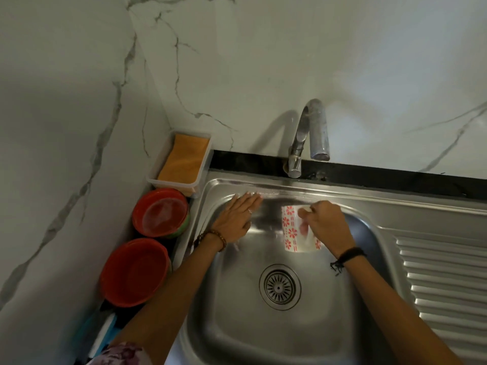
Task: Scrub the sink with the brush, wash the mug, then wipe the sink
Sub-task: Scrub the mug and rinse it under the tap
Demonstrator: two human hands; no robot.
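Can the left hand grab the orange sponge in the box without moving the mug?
Probably yes. The left hand lies flat and free on the sink rim, and the orange sponge sits uncovered in its open box just beyond. The mug is off to the other side.

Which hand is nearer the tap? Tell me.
Right. The right hand, gripping the mug, sits almost straight below the tap; the left hand lies flat on the sink wall, off to its left.
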